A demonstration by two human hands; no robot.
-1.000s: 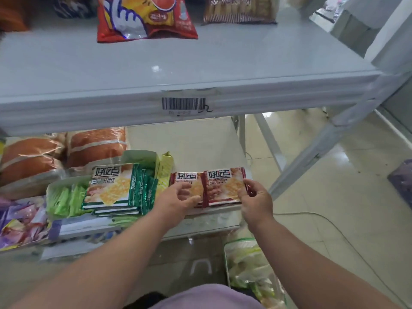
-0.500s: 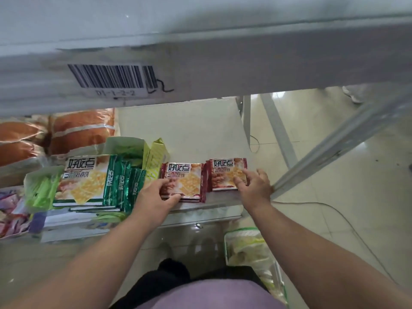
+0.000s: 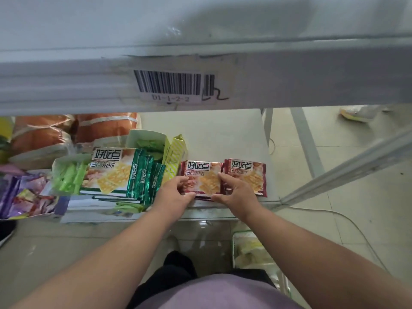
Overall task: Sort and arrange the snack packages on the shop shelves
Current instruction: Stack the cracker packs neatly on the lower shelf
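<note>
Two red cracker packs lie side by side at the front right of the lower shelf (image 3: 223,134). My left hand (image 3: 176,194) grips the left edge of the left red pack (image 3: 204,178), which tops a small stack. My right hand (image 3: 237,194) grips that pack's right edge and partly covers the right red pack (image 3: 250,175). A stack of green cracker packs (image 3: 111,172) of the same brand sits just left of my left hand.
Open green boxes (image 3: 153,143), orange bags (image 3: 104,128) and purple packs (image 3: 20,197) fill the shelf's left side. The upper shelf's edge with a barcode label (image 3: 174,85) hangs close overhead. A basket of snacks (image 3: 252,248) stands on the floor below right.
My right hand has shifted left from the right red pack to the right edge of the left one. My left hand has closed on that pack's left edge.
</note>
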